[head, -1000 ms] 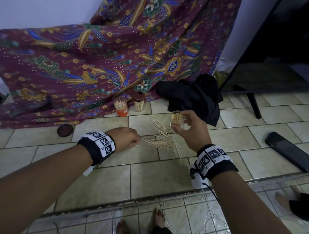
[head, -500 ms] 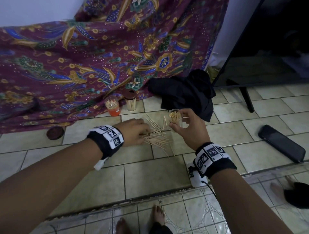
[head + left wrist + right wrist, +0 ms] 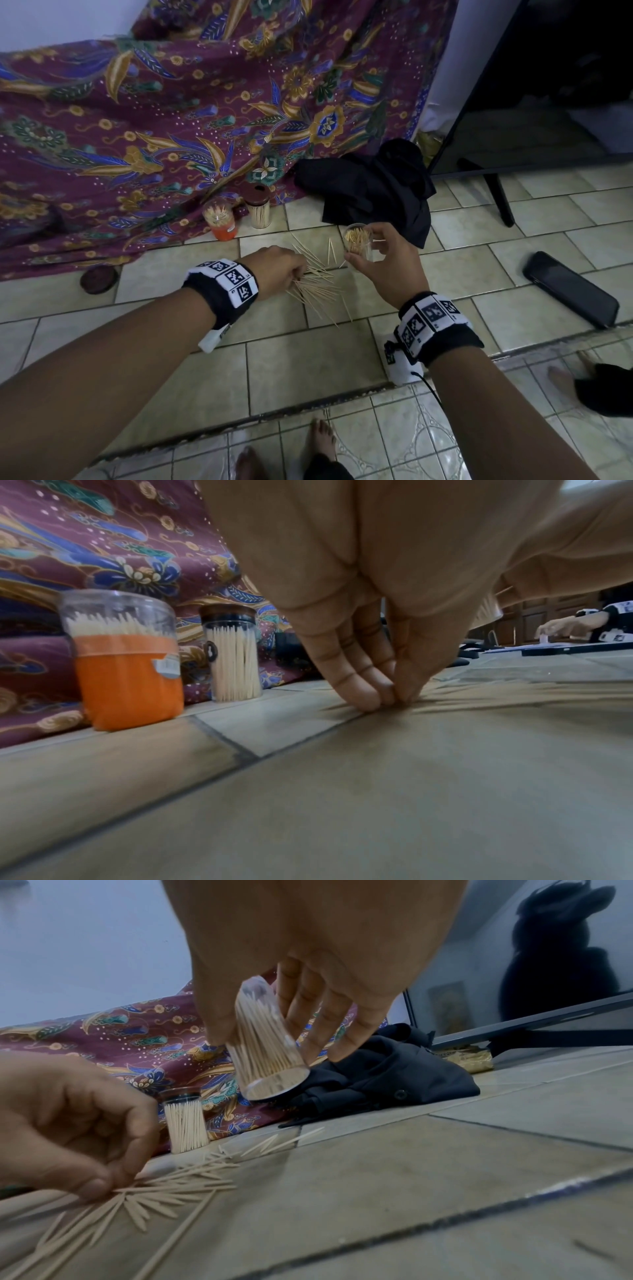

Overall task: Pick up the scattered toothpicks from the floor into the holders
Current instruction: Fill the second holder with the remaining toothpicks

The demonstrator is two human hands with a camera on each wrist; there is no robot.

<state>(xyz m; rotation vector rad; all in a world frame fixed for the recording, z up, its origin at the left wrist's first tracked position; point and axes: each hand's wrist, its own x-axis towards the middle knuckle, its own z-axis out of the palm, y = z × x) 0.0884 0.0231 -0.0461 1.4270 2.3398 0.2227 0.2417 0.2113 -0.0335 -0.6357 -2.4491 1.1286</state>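
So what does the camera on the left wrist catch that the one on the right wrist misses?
Only the left wrist view shows the orange-based holder, standing open and full.

Only the right wrist view shows the clear holder gripped in the right hand, and the black cloth behind it.

Both show the left hand pinching at the scattered toothpicks on the tiled floor, plus the dark-lidded holder by the patterned fabric.

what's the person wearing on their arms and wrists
Both forearms are bare, no sleeves. Each wrist carries a black band faced with white squares bearing black coded markers; the right band has a white box under it and a thin black cable trailing off. No rings show.
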